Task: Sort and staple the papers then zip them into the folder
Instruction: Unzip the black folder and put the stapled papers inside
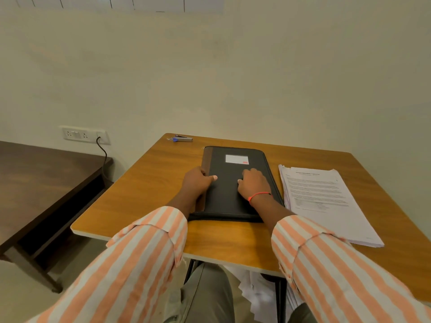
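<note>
A black zip folder (pixel 233 194) with a brown spine and a white label lies closed in the middle of the wooden table (pixel 149 183). My left hand (pixel 197 183) grips its left spine edge, thumb on top. On the cover rests my right hand (pixel 253 184), its fingers curled loosely. A stack of printed papers (pixel 326 201) lies to the right of the folder. A small stapler (pixel 183 138) with a blue part sits at the table's far left corner.
A dark wooden bench (pixel 46 183) stands to the left, below a wall socket (pixel 85 135) with a black cable plugged in. More white papers (pixel 258 297) lie under the table by my knees. The wall is close behind the table.
</note>
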